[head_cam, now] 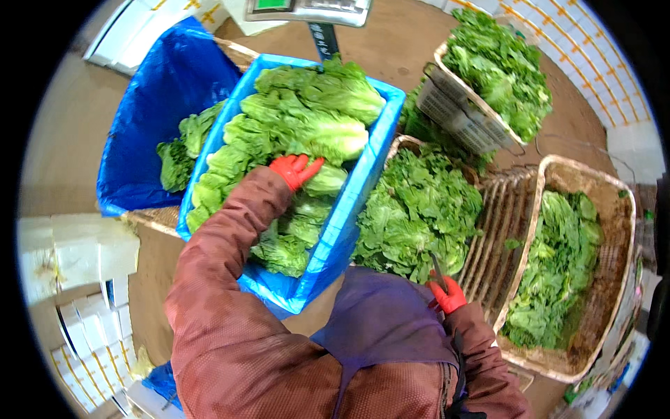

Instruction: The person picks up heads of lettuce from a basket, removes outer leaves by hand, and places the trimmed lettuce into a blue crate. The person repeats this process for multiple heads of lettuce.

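My left hand point(297, 170), in a red glove, lies on top of lettuce inside a crate lined with blue plastic point(381, 118). Its fingers are apart and touch a lettuce head point(325, 181); the thumb is not clear to see. Several long green lettuce heads point(314, 128) lie side by side in this crate, pale stem ends mostly towards its right wall. Low at my right side, my right hand point(448, 297), also red-gloved, grips a knife point(438, 271), blade pointing up and away from me. Just beyond the blade is a heap of loose lettuce point(419, 209).
A second blue-lined basket point(152, 115) with some lettuce stands at the left. Rightward are a tilted plastic basket point(617, 220) part-filled with lettuce and a heaped white crate point(460, 112). A scale display point(314, 10) rises behind the lined crate. White foam boxes point(94, 246) line the sides.
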`<action>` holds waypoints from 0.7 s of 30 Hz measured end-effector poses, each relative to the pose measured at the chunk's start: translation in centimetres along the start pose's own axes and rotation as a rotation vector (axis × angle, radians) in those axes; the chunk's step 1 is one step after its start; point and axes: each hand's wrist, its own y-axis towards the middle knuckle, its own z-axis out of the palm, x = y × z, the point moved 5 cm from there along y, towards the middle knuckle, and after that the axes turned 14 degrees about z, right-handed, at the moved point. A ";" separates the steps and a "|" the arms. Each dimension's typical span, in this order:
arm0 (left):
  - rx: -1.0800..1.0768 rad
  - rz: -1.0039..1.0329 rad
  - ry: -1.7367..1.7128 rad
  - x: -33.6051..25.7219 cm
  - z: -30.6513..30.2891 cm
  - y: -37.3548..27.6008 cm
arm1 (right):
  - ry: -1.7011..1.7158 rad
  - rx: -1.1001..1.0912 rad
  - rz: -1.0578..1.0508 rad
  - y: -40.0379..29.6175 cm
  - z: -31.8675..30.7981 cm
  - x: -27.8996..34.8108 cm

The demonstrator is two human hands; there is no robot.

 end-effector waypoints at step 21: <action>-0.469 -0.771 -0.547 -2.9 -19.1 -17.6 | -0.055 0.030 -0.008 3.2 -4.1 2.7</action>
